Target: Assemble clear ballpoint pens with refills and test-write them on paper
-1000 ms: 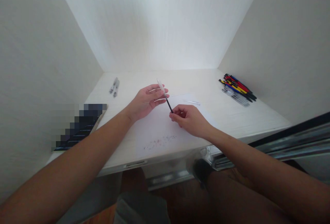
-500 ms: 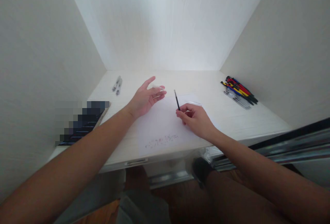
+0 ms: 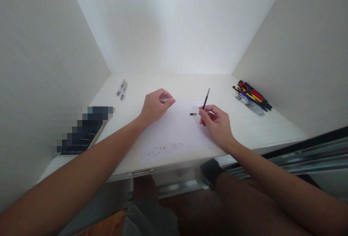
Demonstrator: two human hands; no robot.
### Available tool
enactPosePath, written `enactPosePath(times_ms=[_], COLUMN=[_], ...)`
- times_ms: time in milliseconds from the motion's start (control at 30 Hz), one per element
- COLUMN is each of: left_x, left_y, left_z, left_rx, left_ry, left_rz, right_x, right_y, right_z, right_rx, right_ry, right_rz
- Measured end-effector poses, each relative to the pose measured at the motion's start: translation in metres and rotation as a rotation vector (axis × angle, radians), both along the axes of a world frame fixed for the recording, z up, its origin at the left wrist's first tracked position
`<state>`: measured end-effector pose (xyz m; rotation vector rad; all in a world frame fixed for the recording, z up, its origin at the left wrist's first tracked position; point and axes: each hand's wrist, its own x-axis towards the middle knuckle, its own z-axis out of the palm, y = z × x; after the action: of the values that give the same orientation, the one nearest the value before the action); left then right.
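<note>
My left hand (image 3: 154, 106) is curled shut on a clear pen barrel (image 3: 167, 99), whose tip sticks out to the right above the white paper sheet (image 3: 174, 131). My right hand (image 3: 216, 123) pinches a thin black pen refill (image 3: 206, 99) that points up and away from the desk. A small black piece (image 3: 193, 114) lies on the paper just left of my right fingers. Faint coloured scribbles (image 3: 165, 149) mark the near part of the sheet.
A pile of red, blue, yellow and black pens (image 3: 252, 94) lies at the desk's right rear. Two clear pens (image 3: 121, 89) lie at the left rear. A dark blurred object (image 3: 84, 131) rests at the left edge. White walls close in three sides.
The refill came out of the clear barrel. My right hand carried it right and tipped it upright, while my left hand opened, then curled shut on the barrel near the paper.
</note>
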<state>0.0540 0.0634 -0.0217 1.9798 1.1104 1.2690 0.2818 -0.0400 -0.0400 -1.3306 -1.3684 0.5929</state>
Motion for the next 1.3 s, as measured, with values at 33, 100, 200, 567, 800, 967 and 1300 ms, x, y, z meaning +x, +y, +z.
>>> enactPosePath(times_ms=[33,100,200,567,800,967,1300], left_x=[0.0004,0.001,0.0016,0.0025,0.0032,0.003,-0.0017], left_y=[-0.0007,-0.0015,-0.0008,-0.0008,-0.0014,-0.0049,-0.0025], left_z=[-0.0006,-0.0015,-0.002,-0.0076,-0.0035,0.0002,-0.0046], left_rx=[0.003,0.007,0.023,-0.077,-0.08,-0.022,0.032], left_ry=[-0.009,-0.038,-0.123,-0.226,-0.319,-0.249,0.046], left_rz=[-0.011,-0.024,-0.008,-0.088,-0.159,-0.168,-0.172], right_x=[-0.0004,-0.0006,0.0008,0.0023,0.0036,0.0018,0.0007], right_y=[0.0001,0.0011,0.0036,0.0056,0.0061,0.0063,0.006], right_z=[-0.0008,-0.0026,-0.0051,-0.0045,-0.0063,-0.0055,-0.0041], right_rx=[-0.016,-0.045,-0.083,-0.125,-0.145,-0.165,-0.172], right_ry=[0.0,-0.005,0.01,0.006,-0.031,-0.05,-0.099], right_rz=[0.013,0.037,0.051,0.05,0.051,0.064,0.073])
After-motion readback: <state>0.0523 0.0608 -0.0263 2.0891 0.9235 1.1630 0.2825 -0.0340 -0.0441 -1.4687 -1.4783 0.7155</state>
